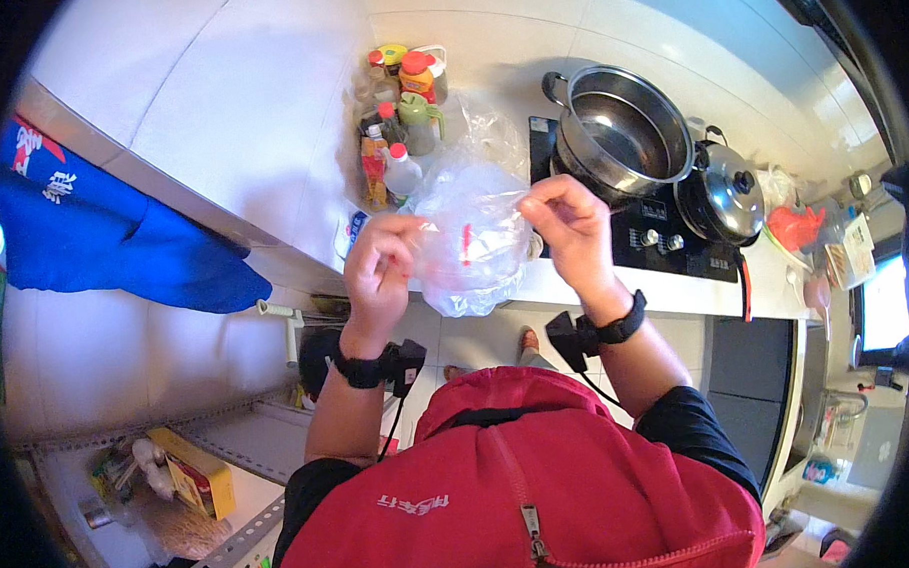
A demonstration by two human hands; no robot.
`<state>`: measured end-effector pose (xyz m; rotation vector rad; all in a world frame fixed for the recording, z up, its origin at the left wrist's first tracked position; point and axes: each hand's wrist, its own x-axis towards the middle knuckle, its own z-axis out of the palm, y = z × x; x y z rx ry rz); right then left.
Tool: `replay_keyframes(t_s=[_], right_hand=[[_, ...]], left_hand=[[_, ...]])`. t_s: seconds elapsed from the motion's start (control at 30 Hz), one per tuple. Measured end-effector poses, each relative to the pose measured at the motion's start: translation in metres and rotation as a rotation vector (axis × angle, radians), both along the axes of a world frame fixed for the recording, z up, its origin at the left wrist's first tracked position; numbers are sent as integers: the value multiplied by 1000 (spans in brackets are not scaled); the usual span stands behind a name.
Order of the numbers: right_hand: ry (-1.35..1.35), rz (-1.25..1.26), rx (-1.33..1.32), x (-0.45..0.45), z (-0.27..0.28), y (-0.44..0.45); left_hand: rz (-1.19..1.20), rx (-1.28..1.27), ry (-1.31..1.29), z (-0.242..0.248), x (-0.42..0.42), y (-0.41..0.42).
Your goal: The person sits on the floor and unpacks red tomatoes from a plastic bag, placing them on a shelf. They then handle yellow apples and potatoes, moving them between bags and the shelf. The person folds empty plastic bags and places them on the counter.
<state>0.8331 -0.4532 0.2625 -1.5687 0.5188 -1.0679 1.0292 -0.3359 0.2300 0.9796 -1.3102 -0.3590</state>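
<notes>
A clear plastic bag with a small red mark is stretched between my two hands, above the counter's front edge. My left hand pinches its left side between thumb and fingers. At the bag's upper right corner, my right hand grips the film with thumb and forefinger. Behind it, more crumpled clear plastic reaches back over the counter. Beside the bag, to the left, stand a white bottle with a red cap and other condiment bottles. What lies under the bag is partly hidden.
A large steel pot and a lidded pan stand on the black cooktop. A green-lidded jug is among the bottles. Blue cloth hangs at left. A metal shelf holding a yellow box is at lower left.
</notes>
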Motion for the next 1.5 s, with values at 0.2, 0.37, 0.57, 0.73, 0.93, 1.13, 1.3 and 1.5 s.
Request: replay_keyframes(t_s=[0.2,0.37,0.57,0.73,0.93,1.13,1.3,1.5], right_hand=[[77,247,-214,-82,21,17],[154,299,-165,-151,22,38],[264,105,-63,-241,-22,50],[451,-84,67,-331,-90,45],[519,-450,-154,-375,-126,87],[383,-529,-59,-378,-125,110],[578,-57,-46,-366,-128,129],[585,-52,296,-321,-133,174]], left_hand=[[-588,523,52,-10,-15,64],[172,569,318,-99,-31,81],[-280,759,1170,-187,-122,109],[-133,981,914,-204,-171,139],[404,816,645,-205,-190,173],[329,979,261,-186,-182,192],[222,1152,435,-200,-149,227],[610,713,832,-231,-162,283]])
